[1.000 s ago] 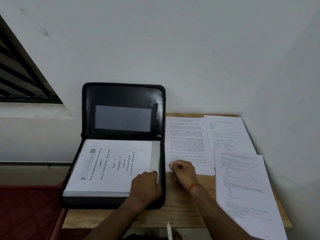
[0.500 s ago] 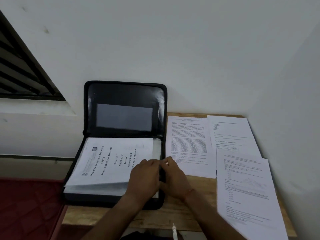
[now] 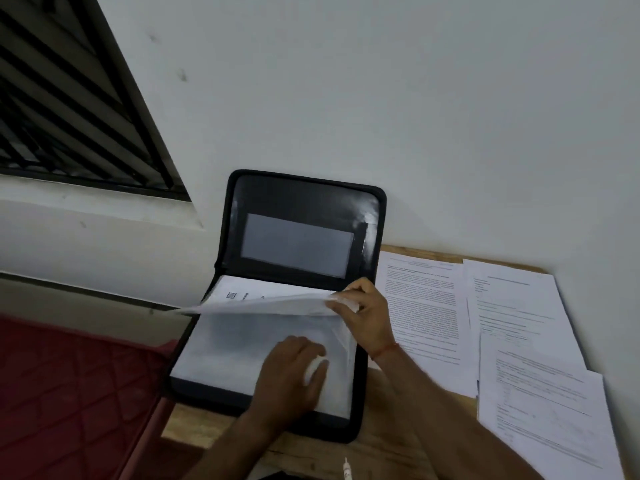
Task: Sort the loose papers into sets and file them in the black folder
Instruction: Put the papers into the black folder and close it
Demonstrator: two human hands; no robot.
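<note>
Head view: my right hand (image 3: 363,315) pinches lifted sheets (image 3: 263,303) over the folder (image 3: 304,199); left hand (image 3: 289,374), fingers relaxed, rests on the stack (image 3: 225,351) beneath.

Zip folder (image 3: 375,233) black, with a flat grey panel (image 3: 298,244) inside the lid. Lifted sheets (image 3: 270,301) white, bits of black print on top. Loose papers (image 3: 540,341) white with dense lines of black text. Worktop (image 3: 367,448) light brown, wood grain. Bed cover (image 3: 69,393) dark red, diamond quilting. Wall (image 3: 381,81) plain white, few dark smudges. Window grille (image 3: 62,98) black bars. Wrist thread (image 3: 385,351) orange-red.
</note>
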